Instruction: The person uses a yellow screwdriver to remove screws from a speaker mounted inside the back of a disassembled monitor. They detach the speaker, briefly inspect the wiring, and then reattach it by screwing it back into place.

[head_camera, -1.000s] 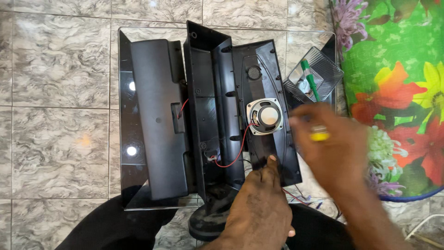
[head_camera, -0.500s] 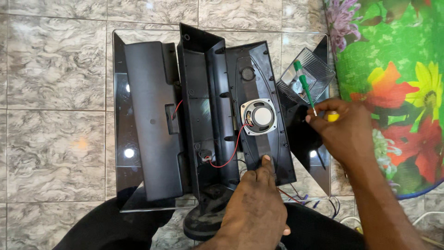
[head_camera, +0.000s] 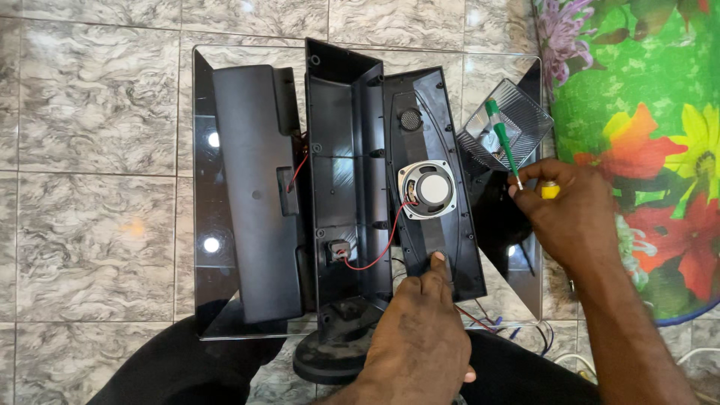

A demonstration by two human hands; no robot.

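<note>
Your left hand (head_camera: 420, 337) is pressing one fingertip on the near end of the open speaker panel (head_camera: 435, 187), right of centre on the tiled floor (head_camera: 90, 150). Your right hand (head_camera: 574, 210), fingers closed, is gripping the green screwdriver (head_camera: 501, 142). Be keeping the panel pinned, guiding the tip squarely toward the round driver (head_camera: 427, 189), clear of the red wire (head_camera: 375, 255).

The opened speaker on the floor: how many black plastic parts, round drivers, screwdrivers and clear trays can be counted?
Black plastic parts: 3
Round driver: 1
Green screwdriver: 1
Clear tray: 1
Total: 6
</note>
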